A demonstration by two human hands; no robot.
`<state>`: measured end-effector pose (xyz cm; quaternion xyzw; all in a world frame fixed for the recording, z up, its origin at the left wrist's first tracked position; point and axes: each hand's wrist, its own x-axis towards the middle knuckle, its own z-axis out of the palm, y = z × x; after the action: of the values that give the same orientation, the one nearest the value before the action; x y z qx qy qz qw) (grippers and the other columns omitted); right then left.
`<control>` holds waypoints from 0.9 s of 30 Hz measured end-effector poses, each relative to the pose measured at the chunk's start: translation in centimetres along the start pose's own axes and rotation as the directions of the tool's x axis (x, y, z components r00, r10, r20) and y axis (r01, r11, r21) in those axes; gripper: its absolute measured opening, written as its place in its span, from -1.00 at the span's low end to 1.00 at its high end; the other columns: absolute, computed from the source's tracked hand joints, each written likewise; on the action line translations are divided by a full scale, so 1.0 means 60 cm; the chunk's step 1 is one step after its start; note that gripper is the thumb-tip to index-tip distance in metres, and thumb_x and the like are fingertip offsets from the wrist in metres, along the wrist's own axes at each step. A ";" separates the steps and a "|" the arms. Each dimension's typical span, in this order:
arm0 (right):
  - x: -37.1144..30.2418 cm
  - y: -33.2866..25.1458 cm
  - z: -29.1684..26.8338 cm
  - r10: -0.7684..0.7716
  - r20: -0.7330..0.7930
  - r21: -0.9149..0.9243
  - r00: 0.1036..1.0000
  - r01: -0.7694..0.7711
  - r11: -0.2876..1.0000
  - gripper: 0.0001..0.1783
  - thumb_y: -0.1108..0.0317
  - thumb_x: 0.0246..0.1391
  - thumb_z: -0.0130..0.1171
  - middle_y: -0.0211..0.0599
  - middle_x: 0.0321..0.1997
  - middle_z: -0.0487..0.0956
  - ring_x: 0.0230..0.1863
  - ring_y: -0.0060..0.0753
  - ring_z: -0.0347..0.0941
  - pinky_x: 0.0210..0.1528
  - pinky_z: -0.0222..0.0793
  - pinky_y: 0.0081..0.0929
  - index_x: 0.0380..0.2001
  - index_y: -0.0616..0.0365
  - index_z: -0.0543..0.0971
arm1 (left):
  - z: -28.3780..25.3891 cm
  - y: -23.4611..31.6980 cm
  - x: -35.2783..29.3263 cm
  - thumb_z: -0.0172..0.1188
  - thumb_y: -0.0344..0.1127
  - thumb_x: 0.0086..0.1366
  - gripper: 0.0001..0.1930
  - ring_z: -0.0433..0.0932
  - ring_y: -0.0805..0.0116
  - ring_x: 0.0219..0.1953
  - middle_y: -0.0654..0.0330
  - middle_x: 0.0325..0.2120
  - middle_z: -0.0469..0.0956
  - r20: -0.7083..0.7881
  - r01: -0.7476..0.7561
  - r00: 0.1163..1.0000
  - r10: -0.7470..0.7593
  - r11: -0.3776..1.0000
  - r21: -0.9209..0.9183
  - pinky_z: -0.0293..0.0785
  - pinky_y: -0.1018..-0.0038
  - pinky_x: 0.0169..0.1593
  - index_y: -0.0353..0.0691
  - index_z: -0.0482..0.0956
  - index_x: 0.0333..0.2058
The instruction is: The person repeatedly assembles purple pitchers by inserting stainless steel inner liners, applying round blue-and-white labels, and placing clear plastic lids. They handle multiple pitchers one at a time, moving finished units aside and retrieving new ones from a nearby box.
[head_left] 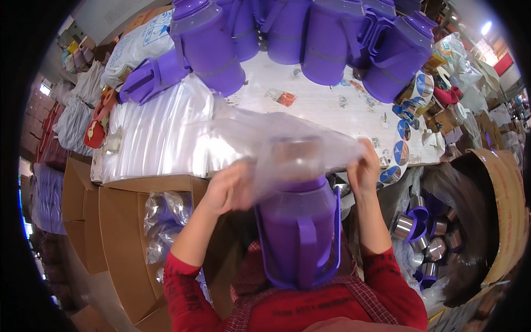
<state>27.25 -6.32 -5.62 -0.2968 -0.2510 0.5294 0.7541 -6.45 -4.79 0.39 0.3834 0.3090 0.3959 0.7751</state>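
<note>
Purple jug: it stands upright close against our front, just below the near table edge, purple jug [298,221] handle [306,249] facing us.
Clear bag: the film [337,149] spreads across the jug's top; what lies behind it is hard to make out.
Right hand: our right hand [364,169] pinches the bag's far right end.
Left hand: our left hand [229,185] meets the film's left side, but blur means we cannot tell whether its fingers grip.
Working well: we would hold the mouth wide, draw both sides down evenly, and guide the film past the carry bail [338,238], where we judge it could snag.
Table: on the white table [260,83] a stack of clear bags [155,133] lies left, a label strip [401,152] right, other purple jugs [204,50] behind.
Flanks: a cardboard box [124,238] sits left; steel-and-purple cups [423,221] lie right.
</note>
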 end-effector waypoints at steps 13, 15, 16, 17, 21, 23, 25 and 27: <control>-0.255 -0.187 0.056 0.223 0.783 -0.556 0.581 0.494 0.668 -0.78 0.57 -0.10 0.30 -0.17 -0.41 0.62 -0.37 -0.27 0.56 -0.30 0.45 -0.41 -0.29 0.25 0.63 | 0.098 0.018 -0.155 0.33 -0.34 0.02 -0.83 0.59 0.28 -0.35 0.11 -0.52 0.59 0.410 -0.172 0.720 -0.561 0.428 0.887 0.47 0.39 -0.23 -0.25 0.67 -0.37; -0.264 -0.198 0.061 0.249 0.734 -0.536 0.632 0.313 0.784 -0.75 0.53 -0.10 0.36 -0.19 -0.39 0.64 -0.40 -0.34 0.57 -0.33 0.44 -0.45 -0.26 0.27 0.64 | 0.126 0.029 -0.142 0.37 -0.32 -0.04 -0.85 0.56 0.18 -0.46 0.09 -0.61 0.54 0.491 -0.462 0.806 -0.330 0.168 0.871 0.46 0.34 -0.36 -0.25 0.64 -0.50; -0.262 -0.196 0.060 0.263 0.701 -0.584 0.662 0.322 0.746 -0.74 0.52 -0.10 0.36 -0.20 -0.39 0.64 -0.39 -0.35 0.57 -0.33 0.44 -0.47 -0.26 0.28 0.64 | 0.133 0.023 -0.134 0.31 -0.31 -0.06 -0.88 0.56 0.10 -0.46 0.10 -0.63 0.52 0.647 -0.631 0.716 -0.261 0.154 0.760 0.49 0.28 -0.35 -0.21 0.61 -0.59; -0.261 -0.187 0.059 0.234 0.615 -0.628 0.753 0.289 0.723 -0.74 0.50 -0.09 0.37 -0.20 -0.39 0.64 -0.38 -0.37 0.57 -0.32 0.44 -0.49 -0.25 0.29 0.65 | 0.131 0.011 -0.132 0.28 -0.32 -0.05 -0.91 0.57 0.12 -0.42 0.10 -0.57 0.56 0.625 -0.673 0.687 -0.371 -0.001 0.740 0.50 0.27 -0.34 -0.19 0.62 -0.59; -0.250 -0.135 0.064 0.097 0.516 -0.517 0.851 0.219 0.827 -0.77 0.59 -0.07 0.30 -0.25 -0.26 0.58 -0.30 -0.53 0.47 -0.30 0.34 -0.62 -0.25 0.33 0.62 | 0.082 -0.089 -0.181 0.15 -0.27 -0.01 -0.86 0.55 0.25 -0.37 0.24 -0.53 0.58 0.677 -0.791 0.608 -0.414 -0.390 0.472 0.47 0.36 -0.34 -0.10 0.57 -0.68; -0.253 -0.113 0.078 -0.184 0.637 -0.431 0.749 0.543 0.720 -0.81 0.57 -0.03 0.22 -0.22 -0.33 0.60 -0.35 -0.45 0.51 -0.35 0.39 -0.57 -0.28 0.33 0.62 | 0.052 -0.125 -0.208 0.15 -0.23 -0.04 -0.87 0.51 0.27 -0.41 0.25 -0.51 0.55 0.834 -0.779 0.541 -0.108 -0.439 0.448 0.44 0.38 -0.37 -0.11 0.56 -0.63; -0.268 -0.103 0.088 -0.270 0.859 -0.280 0.435 0.841 0.463 -0.86 0.54 0.01 0.19 -0.25 -0.38 0.61 -0.40 -0.35 0.55 -0.40 0.46 -0.48 -0.32 0.25 0.65 | 0.034 -0.121 -0.214 0.15 -0.25 -0.05 -0.87 0.49 0.25 -0.43 0.18 -0.48 0.54 0.769 -0.760 0.601 -0.220 -0.455 0.464 0.43 0.34 -0.40 -0.16 0.56 -0.55; -0.293 -0.107 0.083 0.004 0.969 -0.173 0.248 0.662 0.729 -0.88 0.55 0.01 0.18 -0.31 -0.38 0.63 -0.42 -0.31 0.58 -0.41 0.51 -0.42 -0.37 0.18 0.67 | 0.039 -0.077 -0.189 0.15 -0.30 -0.03 -0.86 0.50 0.21 -0.46 0.13 -0.50 0.51 0.648 -0.747 0.662 -0.376 -0.396 0.534 0.44 0.33 -0.40 -0.19 0.56 -0.47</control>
<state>22.44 -23.77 1.30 -0.0797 -0.8356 0.3159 0.4423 -8.49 -17.08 -0.25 0.9934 0.0972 -0.0451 0.0415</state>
